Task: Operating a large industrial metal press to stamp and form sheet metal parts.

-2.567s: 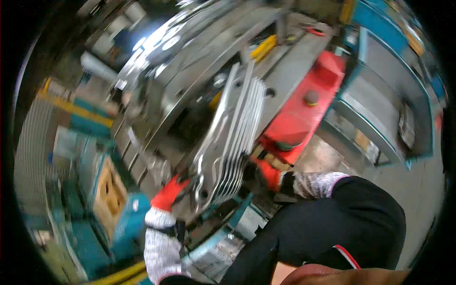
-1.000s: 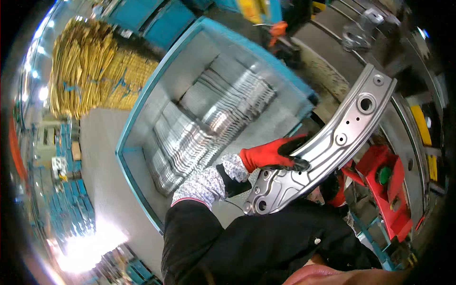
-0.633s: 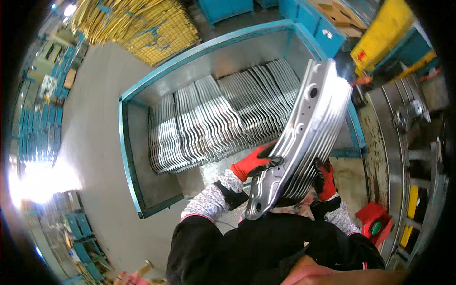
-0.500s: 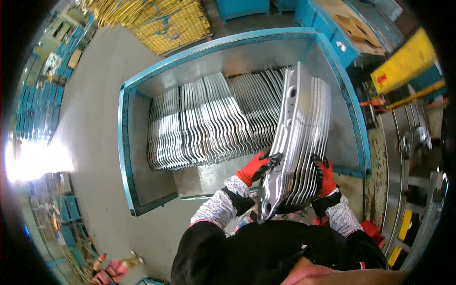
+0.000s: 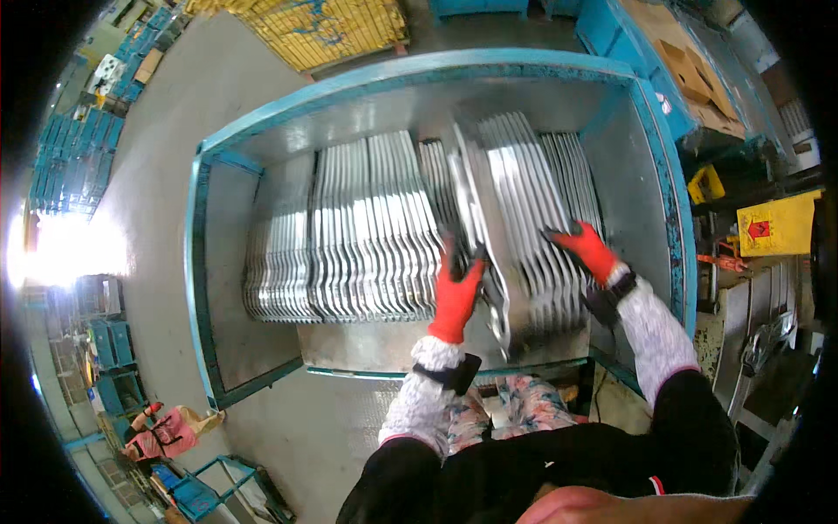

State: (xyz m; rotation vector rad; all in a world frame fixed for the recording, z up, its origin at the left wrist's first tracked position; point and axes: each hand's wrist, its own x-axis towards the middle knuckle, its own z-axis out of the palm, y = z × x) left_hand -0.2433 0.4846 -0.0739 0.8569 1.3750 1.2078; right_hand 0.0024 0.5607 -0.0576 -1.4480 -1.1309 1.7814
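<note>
Both hands wore red gloves with patterned grey-white sleeves and were inside a large blue steel bin standing on a grey concrete floor.

The left hand was raised over the near end of a bundle of stamped metal plates. Its fingers were curled round the bundle's left edge, clamped on it, with the thumb tip at the bundle's near face. The bundle was tilted, its long axis running away from the person, its far end up near the back of the bin and its near end low beside the left palm. Motion blur softened the plate edges, so the exact number of plates could not be told.

The right hand lay to the right of the bundle, fingers spread apart and pressed flat on the plates there. Whether those plates belonged to the held bundle or to the row already standing at that side could not be determined.

The rest of the bin held rows of stacked plates standing on edge, packed side by side from left of centre to the right wall.

Outside the bin, a yellow wire cage stood beyond the far wall, and yellow equipment stood to the right.
</note>
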